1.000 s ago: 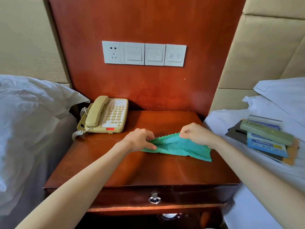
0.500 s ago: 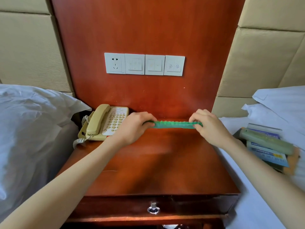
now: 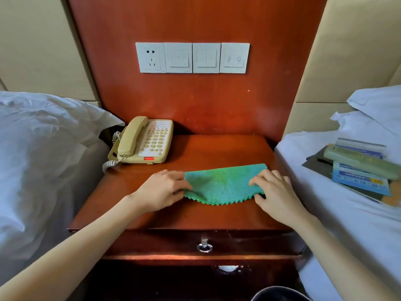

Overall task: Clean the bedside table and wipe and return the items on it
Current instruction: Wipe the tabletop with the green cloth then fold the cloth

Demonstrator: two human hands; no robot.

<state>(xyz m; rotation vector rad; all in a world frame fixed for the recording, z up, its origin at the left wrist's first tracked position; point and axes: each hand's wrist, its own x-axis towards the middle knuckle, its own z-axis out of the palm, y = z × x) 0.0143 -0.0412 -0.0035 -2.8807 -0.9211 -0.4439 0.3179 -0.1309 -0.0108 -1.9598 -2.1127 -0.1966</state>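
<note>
Cloth's back down flat now, it was stretched up in the air half a second ago.

Green microfiber cloth (image 3: 223,184) lies on the table (image 3: 217,148), right of the phone (image 3: 144,142); left hand (image 3: 161,192) and right hand (image 3: 274,192) pinch its ends with curled fingers.

Red wood panel (image 3: 195,101), padded beige walls (image 3: 43,44)

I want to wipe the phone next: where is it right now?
In the head view the beige phone sits at the bedside table's back left corner, beside the left pillow, behind the green cloth.
</note>
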